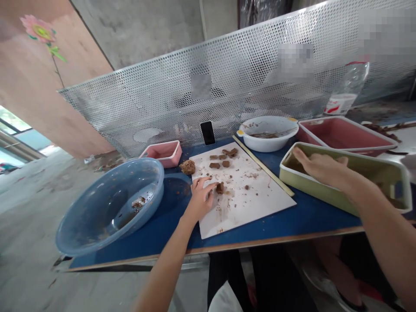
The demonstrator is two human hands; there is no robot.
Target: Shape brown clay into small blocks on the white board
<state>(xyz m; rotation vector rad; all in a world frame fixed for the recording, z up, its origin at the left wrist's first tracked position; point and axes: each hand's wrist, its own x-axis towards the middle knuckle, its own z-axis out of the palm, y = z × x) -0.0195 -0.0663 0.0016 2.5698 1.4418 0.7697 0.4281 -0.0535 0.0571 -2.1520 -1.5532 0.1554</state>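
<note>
On the white board (271, 199), laid I suppose against crumbs (247, 187), I see the left hand (201, 198) loosely open, seemingly empty, fingertips (214, 185) beside the brown lump (220, 188), perhaps for easy pinching, while whether the right hand (325, 169) at the green bin (312, 189) holds something, I cannot tell.

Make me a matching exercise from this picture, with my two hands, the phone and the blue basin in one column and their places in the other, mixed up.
Things:
1. Left hand
2. Right hand
3. Phone
4. Blue basin

Places:
A. Over the green bin
B. At the left end of the table
C. Beside a brown lump on the white board
D. Standing by the mesh screen

Right pairs: 1-C, 2-A, 3-D, 4-B.
</note>
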